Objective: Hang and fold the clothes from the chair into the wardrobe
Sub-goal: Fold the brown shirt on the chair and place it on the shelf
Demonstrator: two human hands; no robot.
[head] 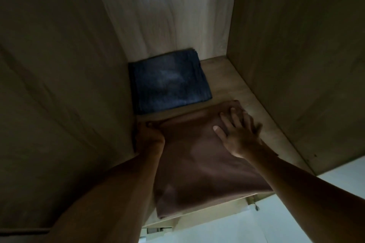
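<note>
Left wall: wooden side panel of the wardrobe (pixel 59 85), dim, filling the left of the view.
Left hand: left hand (pixel 149 137) pressed against the left wall at the far left corner of the brown garment, fingers curled under or around the cloth edge; looks clenched on that corner, fingertips hidden in shadow.
Jeans: folded blue jeans (pixel 169 82) lying flat at the back left of the shelf, against the left wall and the back panel, just beyond the brown garment with a thin strip of bare shelf between.
Brown garment: folded brown garment (pixel 197 163) lying flat at the front of the shelf, near edge reaching over the shelf's front lip.
Right hand: right hand (pixel 239 134) flat, palm down on the far right corner of the brown garment, fingers spread and straight, grasping nothing.
Shelf: bare wooden shelf (pixel 248 92) showing to the right of both folded pieces.
Right wall: wardrobe's right panel (pixel 306 55), well apart from the clothes.
</note>
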